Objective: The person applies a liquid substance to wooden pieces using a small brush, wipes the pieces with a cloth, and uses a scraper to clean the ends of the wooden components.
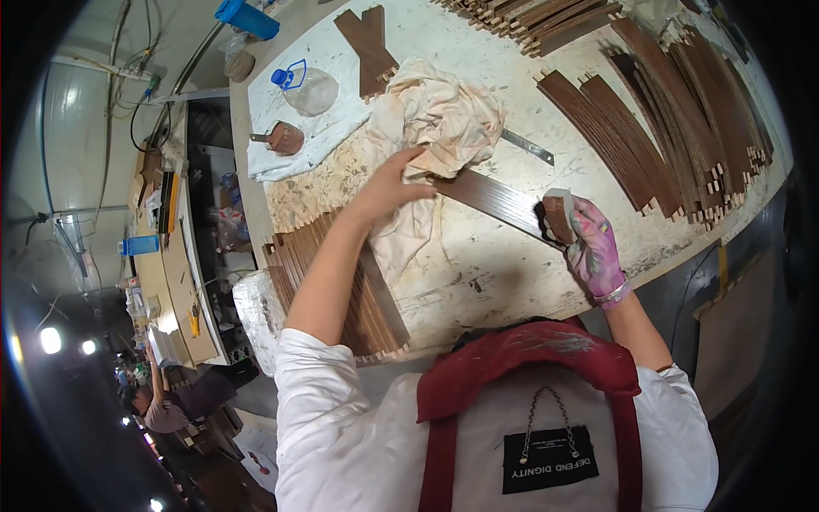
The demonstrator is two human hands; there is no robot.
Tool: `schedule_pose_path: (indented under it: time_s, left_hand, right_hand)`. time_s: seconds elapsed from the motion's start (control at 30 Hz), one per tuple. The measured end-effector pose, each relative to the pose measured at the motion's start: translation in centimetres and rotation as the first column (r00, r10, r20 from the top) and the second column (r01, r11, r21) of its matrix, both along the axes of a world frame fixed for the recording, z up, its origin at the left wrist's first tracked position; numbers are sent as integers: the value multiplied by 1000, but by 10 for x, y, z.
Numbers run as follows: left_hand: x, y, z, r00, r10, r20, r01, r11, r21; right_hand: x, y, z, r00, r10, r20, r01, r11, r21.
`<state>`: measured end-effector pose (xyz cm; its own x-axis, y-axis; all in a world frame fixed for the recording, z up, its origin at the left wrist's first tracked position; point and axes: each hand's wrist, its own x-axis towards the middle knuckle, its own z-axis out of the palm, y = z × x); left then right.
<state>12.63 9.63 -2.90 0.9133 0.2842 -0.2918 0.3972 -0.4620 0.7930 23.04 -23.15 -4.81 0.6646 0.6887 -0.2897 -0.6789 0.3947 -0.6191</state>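
Observation:
A dark brown wooden slat [495, 201] with a glossy face slants across the worktable. At its far left end my left hand [394, 183] is bare and closes on the slat beside a crumpled, stained cream cloth [452, 119]. My right hand [595, 252] wears a glove stained pink and purple. Its fingers grip a small brown block with a pale side [559, 217] at the slat's near right end. Whether the block is a sponge I cannot tell. Part of the slat's left end is hidden by the fingers and cloth.
Slats with pale end pegs lie in piles at right [614, 145], top [546, 26] and under my left forearm [333, 273]. A metal ruler [529, 147] lies behind the slat. A clear jug [312, 90] and brown pot [285, 138] stand left. Another person [166, 410] works lower left.

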Motion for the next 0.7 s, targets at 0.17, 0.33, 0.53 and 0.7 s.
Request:
schedule_pose_path:
  time_s: [0.17,0.33,0.53,0.7]
  left_hand:
    - [8,-16,-8,999,-30,34,23,983,183]
    - [19,7,-5,996,1,-89,-13,990,-137]
    - [31,35,37,979,-54,197,-104,700,707]
    - [46,-91,40,775,-602,192,428,724,541]
  right_hand:
    - [1,-2,-8,1000,12,-3,-12,1000,-11]
    - [3,-6,-11,1000,11,27,-11,1000,-5]
    - [32,-42,19,988,-152,-23,154,969,191]
    - [68,-74,20,948,-293,123,281,954,106]
